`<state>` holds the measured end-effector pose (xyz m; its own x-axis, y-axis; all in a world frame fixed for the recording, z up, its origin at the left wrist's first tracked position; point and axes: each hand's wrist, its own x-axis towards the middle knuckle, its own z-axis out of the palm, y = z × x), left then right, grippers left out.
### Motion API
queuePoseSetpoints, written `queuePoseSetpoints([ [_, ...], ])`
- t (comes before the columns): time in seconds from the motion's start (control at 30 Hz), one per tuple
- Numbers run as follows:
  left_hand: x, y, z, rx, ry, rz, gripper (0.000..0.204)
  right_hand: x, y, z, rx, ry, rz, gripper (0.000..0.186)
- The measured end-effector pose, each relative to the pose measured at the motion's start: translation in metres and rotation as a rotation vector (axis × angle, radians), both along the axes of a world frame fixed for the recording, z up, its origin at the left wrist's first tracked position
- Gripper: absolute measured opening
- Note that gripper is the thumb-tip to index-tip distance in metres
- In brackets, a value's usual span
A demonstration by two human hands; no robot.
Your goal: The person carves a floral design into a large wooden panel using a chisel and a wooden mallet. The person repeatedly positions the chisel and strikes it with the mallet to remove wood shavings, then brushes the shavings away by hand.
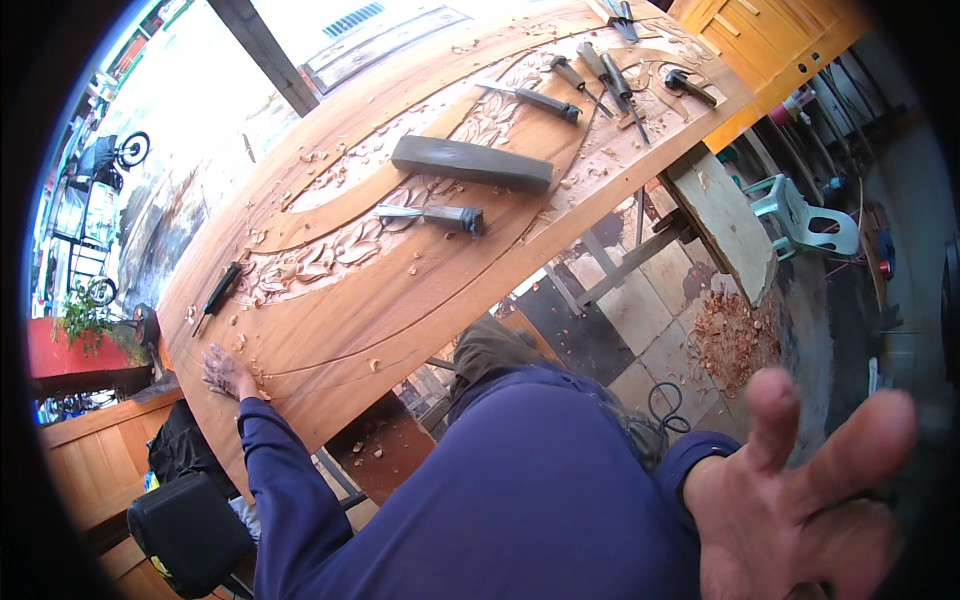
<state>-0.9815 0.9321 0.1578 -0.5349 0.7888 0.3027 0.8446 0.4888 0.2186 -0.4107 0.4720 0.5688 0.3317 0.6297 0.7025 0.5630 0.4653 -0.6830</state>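
My left hand (229, 374) lies flat with its fingers spread on the near left end of a large wooden panel (420, 285). Close beyond it rests a slim tool with a black handle (220, 290). My right hand (805, 495) is raised toward the camera at the lower right, fingers apart, holding nothing. Leaf carving (340, 250) and curved grooves run along the panel. Across its middle lies a long dark block (472, 164), with a short-handled chisel (432, 217) just nearer to me. Farther along is another chisel (535, 100).
Several carving tools (615, 85) lie toward the panel's far right, near a dark-headed hammer (688, 86). Wood shavings (735, 340) are heaped on the floor before a pale green plastic chair (805, 218). A black case (190, 530) stands at the lower left.
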Motion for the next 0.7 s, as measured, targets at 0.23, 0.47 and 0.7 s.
queuePoseSetpoints([
  [0.23,0.007,0.005,-0.002,-0.005,0.001,-0.011,0.073,0.001,-0.008,0.003,0.016,0.000,0.005,0.041],
  [0.47,-0.002,-0.004,-0.007,-0.068,0.047,-0.013,0.071,-0.010,-0.002,0.001,0.004,-0.015,0.033,0.041],
  [0.7,-0.015,0.007,-0.009,0.041,0.026,-0.038,0.074,-0.006,-0.023,0.024,0.121,-0.036,0.099,0.041],
])
